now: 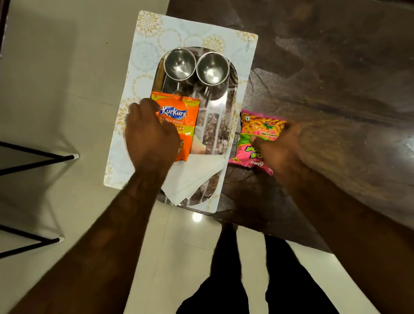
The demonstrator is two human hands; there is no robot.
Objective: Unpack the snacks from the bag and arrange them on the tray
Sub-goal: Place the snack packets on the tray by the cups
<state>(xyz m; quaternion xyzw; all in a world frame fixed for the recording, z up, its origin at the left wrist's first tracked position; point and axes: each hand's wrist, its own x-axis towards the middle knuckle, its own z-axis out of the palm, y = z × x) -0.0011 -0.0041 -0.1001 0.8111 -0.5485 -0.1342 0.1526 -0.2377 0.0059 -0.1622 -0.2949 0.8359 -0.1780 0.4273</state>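
Observation:
A shiny steel tray (230, 97) lies on a patterned placemat (186, 32) at the table's corner. An orange Kurkure snack packet (183, 118) rests on the tray's left side, and my left hand (149, 137) is closed over its left edge. A pink and green snack packet (257, 133) lies on the dark table just right of the tray, with my right hand (279, 148) gripping its near end. Two steel cups (180, 64) (212, 68) stand at the tray's far end. Folded white napkins (195, 176) sit at its near end. No bag is in view.
The dark stone-look table (333, 77) stretches to the right and back. The placemat overhangs the table's left edge above a pale tiled floor (52, 97). Black metal furniture legs (20, 157) stand at the left. My legs are below the table corner.

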